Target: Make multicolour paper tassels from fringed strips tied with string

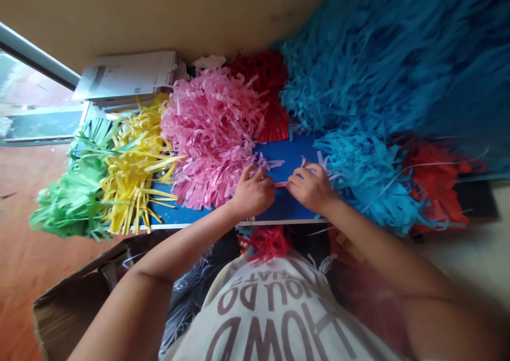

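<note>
Over the blue tabletop (297,207), a short pink strip (281,184) stretches between my two hands. My left hand (255,191) is closed on the strip's left end, and my right hand (311,187) pinches its other end. Pale lilac fringe ends stick out above both hands, so the strip looks like part of fringed paper whose rest the fingers hide. A big pile of pink fringed paper (213,132) lies right beside my left hand. Light blue fringe (366,170) spreads to the right of my right hand.
Yellow fringe (137,170) and green fringe (75,191) hang over the table's left end. Dark red fringe (266,85) and stacked white papers (127,74) lie at the back. Orange-red fringe (438,175) is far right. A cardboard box (71,302) stands below left, with red fringe (266,244) at my lap.
</note>
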Tool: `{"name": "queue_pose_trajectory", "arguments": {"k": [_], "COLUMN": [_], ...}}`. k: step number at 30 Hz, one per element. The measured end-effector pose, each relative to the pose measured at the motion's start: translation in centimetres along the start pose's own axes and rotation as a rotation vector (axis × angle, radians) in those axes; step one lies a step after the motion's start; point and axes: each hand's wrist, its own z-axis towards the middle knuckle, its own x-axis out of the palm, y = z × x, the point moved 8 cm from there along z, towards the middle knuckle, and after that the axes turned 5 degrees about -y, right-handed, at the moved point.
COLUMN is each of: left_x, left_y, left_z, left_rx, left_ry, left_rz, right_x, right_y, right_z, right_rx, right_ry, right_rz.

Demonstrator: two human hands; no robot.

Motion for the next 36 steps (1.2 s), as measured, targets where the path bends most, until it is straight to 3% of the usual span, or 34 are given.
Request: {"name": "queue_pose_trajectory", "arguments": {"k": [6, 14, 18, 23, 30, 36], "left_x": [0.4, -0.4, -0.3, 0.4, 1.6, 1.5], "left_y": [-0.3, -0.4, 0.2, 2.5, 4.5, 4.1], "left_z": [0.5, -1.0, -2.3, -3.5, -4.0, -3.4], "left_rx": [-0.027, 0.004, 0.004, -0.146, -0.391, -0.413], "left_ry": [-0.092, -0.238, -0.221, -0.158, -0.067, -0.007], "left_rz": [0.021, 0.058, 0.02, -0.188, -0.354, -0.314], "right_x": [-0.5, -0.3, -0.4, -0.2, 1.3, 1.5], "right_y": [-0.5, 1.8, 0.1, -3.0, -4.7, -4.7], "right_z": [0.3, -0.1, -1.9, -3.3, -3.3, -2.0], "right_rx": [0.075, 0.061, 0.093, 0.229, 0.417, 0.527], "right_ry": [-0.099, -0.145, -0.177, -0.178, -0.035, 0.149], "right_rz": [0.015, -0.095, -0.01, 0.163, 0.276, 0.228]}}
